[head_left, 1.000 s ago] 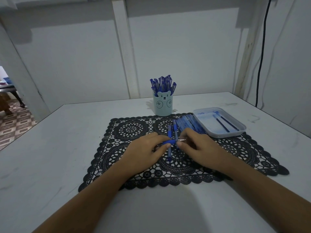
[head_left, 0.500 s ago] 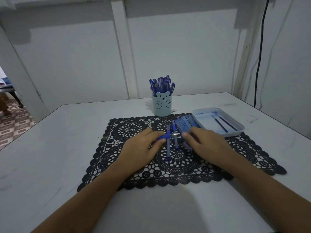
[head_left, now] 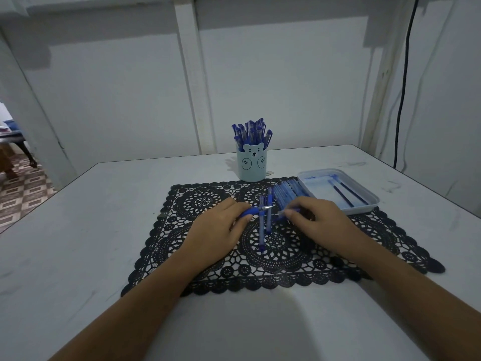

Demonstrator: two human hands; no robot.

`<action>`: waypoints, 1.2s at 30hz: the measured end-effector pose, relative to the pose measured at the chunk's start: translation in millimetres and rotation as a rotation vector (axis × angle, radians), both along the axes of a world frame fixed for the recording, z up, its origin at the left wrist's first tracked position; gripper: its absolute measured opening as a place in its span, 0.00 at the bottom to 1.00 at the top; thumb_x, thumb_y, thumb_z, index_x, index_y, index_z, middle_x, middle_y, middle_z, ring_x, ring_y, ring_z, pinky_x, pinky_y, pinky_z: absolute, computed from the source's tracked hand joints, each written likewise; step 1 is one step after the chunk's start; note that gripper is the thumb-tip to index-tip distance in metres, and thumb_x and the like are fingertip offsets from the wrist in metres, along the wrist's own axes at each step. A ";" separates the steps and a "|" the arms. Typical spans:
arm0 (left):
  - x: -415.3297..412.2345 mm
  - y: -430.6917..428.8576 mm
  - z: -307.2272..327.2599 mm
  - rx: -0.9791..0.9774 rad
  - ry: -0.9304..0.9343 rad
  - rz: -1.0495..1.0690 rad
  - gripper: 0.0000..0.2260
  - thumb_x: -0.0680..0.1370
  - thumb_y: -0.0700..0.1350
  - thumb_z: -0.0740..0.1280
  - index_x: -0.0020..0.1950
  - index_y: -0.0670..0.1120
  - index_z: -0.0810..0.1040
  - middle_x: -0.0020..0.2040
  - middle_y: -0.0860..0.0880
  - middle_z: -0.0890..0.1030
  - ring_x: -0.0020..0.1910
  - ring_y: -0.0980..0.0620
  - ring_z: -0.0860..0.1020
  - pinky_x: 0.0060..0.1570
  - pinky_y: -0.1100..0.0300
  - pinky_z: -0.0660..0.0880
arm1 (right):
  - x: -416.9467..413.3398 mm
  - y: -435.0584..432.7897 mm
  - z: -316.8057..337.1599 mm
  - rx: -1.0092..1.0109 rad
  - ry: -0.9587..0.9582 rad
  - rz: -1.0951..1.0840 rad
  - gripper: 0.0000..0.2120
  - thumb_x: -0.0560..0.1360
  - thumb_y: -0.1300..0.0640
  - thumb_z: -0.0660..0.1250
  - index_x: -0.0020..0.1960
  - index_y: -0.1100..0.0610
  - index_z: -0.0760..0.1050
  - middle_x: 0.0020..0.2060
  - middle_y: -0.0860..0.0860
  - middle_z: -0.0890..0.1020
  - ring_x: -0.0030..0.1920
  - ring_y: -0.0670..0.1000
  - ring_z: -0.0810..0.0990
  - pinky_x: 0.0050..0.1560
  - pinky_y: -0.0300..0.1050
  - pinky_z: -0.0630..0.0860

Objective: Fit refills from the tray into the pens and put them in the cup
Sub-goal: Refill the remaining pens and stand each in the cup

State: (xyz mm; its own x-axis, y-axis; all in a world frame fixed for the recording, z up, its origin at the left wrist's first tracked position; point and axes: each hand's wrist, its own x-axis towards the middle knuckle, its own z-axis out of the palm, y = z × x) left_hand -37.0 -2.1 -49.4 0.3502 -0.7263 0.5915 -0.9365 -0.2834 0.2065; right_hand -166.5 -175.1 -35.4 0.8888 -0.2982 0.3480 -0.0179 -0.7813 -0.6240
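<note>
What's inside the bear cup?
Lots of blue pens stand in the bear cup, their capped tops poking above its rim. The cup's wall hides their lower halves and the bottom, so I can't count them exactly.

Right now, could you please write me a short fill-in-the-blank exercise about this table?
The cup shows a ____ face. The tray holds ____ refills. The tray lies to the cup's ____. The lace mat is ____. Missing: bear; two; right; black.
</note>
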 end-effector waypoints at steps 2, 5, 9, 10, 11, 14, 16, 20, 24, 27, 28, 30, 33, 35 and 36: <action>-1.0 -0.3 0.6 0.015 0.010 -0.016 0.19 0.76 0.56 0.53 0.57 0.48 0.77 0.43 0.57 0.73 0.38 0.59 0.72 0.35 0.73 0.65 | 0.4 0.7 0.5 0.038 -0.023 -0.004 0.04 0.76 0.51 0.62 0.44 0.46 0.74 0.37 0.43 0.78 0.37 0.41 0.74 0.35 0.31 0.66; -1.0 -0.5 0.3 0.028 0.003 -0.037 0.18 0.77 0.55 0.54 0.56 0.49 0.77 0.42 0.57 0.73 0.37 0.61 0.70 0.34 0.75 0.63 | 0.0 1.4 1.5 0.061 -0.037 0.006 0.05 0.77 0.52 0.62 0.43 0.44 0.74 0.34 0.43 0.76 0.34 0.41 0.71 0.33 0.32 0.64; -1.3 1.1 1.1 0.032 -0.006 -0.058 0.17 0.77 0.55 0.55 0.56 0.49 0.77 0.42 0.56 0.74 0.36 0.60 0.71 0.33 0.75 0.63 | 0.6 1.4 0.3 0.063 -0.026 0.010 0.05 0.76 0.51 0.61 0.43 0.44 0.74 0.35 0.46 0.77 0.35 0.44 0.72 0.35 0.35 0.66; -2.2 1.1 1.8 0.038 -0.018 -0.067 0.16 0.77 0.54 0.55 0.55 0.49 0.77 0.42 0.56 0.74 0.35 0.60 0.71 0.33 0.74 0.64 | 0.9 1.7 -0.1 0.057 -0.017 0.012 0.05 0.76 0.51 0.61 0.44 0.45 0.74 0.34 0.47 0.77 0.35 0.44 0.72 0.35 0.36 0.67; -3.0 0.7 2.1 0.049 -0.037 -0.078 0.16 0.77 0.54 0.56 0.55 0.48 0.78 0.42 0.56 0.75 0.35 0.60 0.72 0.33 0.73 0.65 | 1.3 2.3 -0.6 0.053 -0.014 0.018 0.04 0.76 0.51 0.62 0.44 0.45 0.75 0.34 0.48 0.77 0.34 0.45 0.72 0.36 0.37 0.67; -6.2 -0.6 2.1 0.088 -0.080 -0.104 0.15 0.78 0.53 0.56 0.55 0.49 0.78 0.43 0.55 0.76 0.37 0.58 0.74 0.34 0.67 0.70 | 1.7 5.6 -1.8 0.046 -0.025 0.061 0.04 0.76 0.52 0.63 0.44 0.45 0.75 0.35 0.49 0.80 0.34 0.45 0.73 0.36 0.38 0.68; -7.9 -1.0 1.9 0.092 -0.053 -0.119 0.16 0.78 0.53 0.55 0.56 0.48 0.77 0.42 0.55 0.75 0.38 0.58 0.74 0.36 0.64 0.71 | 1.9 8.1 -2.5 0.031 -0.041 0.101 0.05 0.75 0.52 0.64 0.43 0.43 0.74 0.35 0.46 0.80 0.34 0.42 0.73 0.37 0.36 0.69; -9.5 -2.2 3.3 0.127 0.135 -0.201 0.14 0.78 0.50 0.57 0.52 0.45 0.78 0.35 0.59 0.70 0.35 0.62 0.70 0.36 0.71 0.64 | 2.8 7.7 -6.2 -0.001 -0.095 0.152 0.03 0.75 0.55 0.66 0.45 0.48 0.78 0.38 0.46 0.82 0.37 0.45 0.77 0.41 0.39 0.73; -9.4 -2.4 4.0 0.131 0.358 -0.229 0.10 0.79 0.45 0.61 0.44 0.45 0.80 0.30 0.56 0.71 0.31 0.60 0.70 0.31 0.69 0.63 | 2.8 5.7 -10.7 -0.071 -0.156 0.210 0.05 0.74 0.55 0.67 0.48 0.53 0.80 0.40 0.45 0.82 0.38 0.46 0.78 0.40 0.44 0.75; -8.2 -4.5 5.0 0.139 0.447 -0.192 0.08 0.79 0.45 0.62 0.46 0.48 0.80 0.33 0.51 0.76 0.32 0.57 0.71 0.34 0.60 0.66 | 5.5 7.3 -10.8 -0.123 -0.200 0.217 0.08 0.74 0.53 0.65 0.49 0.54 0.79 0.40 0.44 0.81 0.39 0.42 0.78 0.39 0.35 0.73; -7.7 -5.6 6.2 0.132 0.423 -0.171 0.08 0.79 0.46 0.62 0.49 0.47 0.81 0.37 0.50 0.78 0.34 0.56 0.73 0.36 0.60 0.68 | 7.3 7.7 -11.0 -0.137 -0.216 0.200 0.09 0.74 0.52 0.64 0.49 0.55 0.79 0.40 0.43 0.80 0.40 0.39 0.77 0.39 0.31 0.71; -6.5 -8.0 8.4 0.126 0.313 -0.135 0.10 0.79 0.47 0.61 0.55 0.48 0.79 0.45 0.51 0.80 0.41 0.57 0.75 0.42 0.63 0.70 | 11.4 8.4 -10.9 -0.161 -0.227 0.150 0.10 0.75 0.53 0.63 0.52 0.55 0.78 0.42 0.43 0.78 0.43 0.35 0.74 0.42 0.25 0.67; -4.1 -7.0 12.2 0.151 0.122 -0.036 0.11 0.79 0.47 0.59 0.59 0.49 0.76 0.48 0.52 0.79 0.41 0.58 0.73 0.41 0.65 0.69 | 15.6 4.9 -12.1 -0.206 -0.167 0.061 0.16 0.78 0.52 0.61 0.64 0.54 0.72 0.51 0.48 0.77 0.51 0.41 0.73 0.50 0.30 0.65; 0.5 -4.3 14.9 0.129 0.055 0.056 0.11 0.80 0.47 0.58 0.59 0.50 0.75 0.43 0.54 0.78 0.35 0.58 0.72 0.34 0.67 0.67 | 17.2 -3.8 -15.5 -0.297 -0.076 -0.005 0.21 0.79 0.52 0.58 0.69 0.56 0.65 0.59 0.51 0.74 0.61 0.48 0.69 0.58 0.34 0.61; 3.1 -3.7 17.2 0.105 0.058 0.092 0.10 0.79 0.47 0.58 0.58 0.50 0.75 0.40 0.55 0.77 0.32 0.60 0.71 0.32 0.68 0.66 | 18.3 -8.7 -18.0 -0.351 -0.030 -0.024 0.22 0.79 0.52 0.58 0.71 0.57 0.63 0.63 0.52 0.72 0.64 0.50 0.67 0.61 0.34 0.58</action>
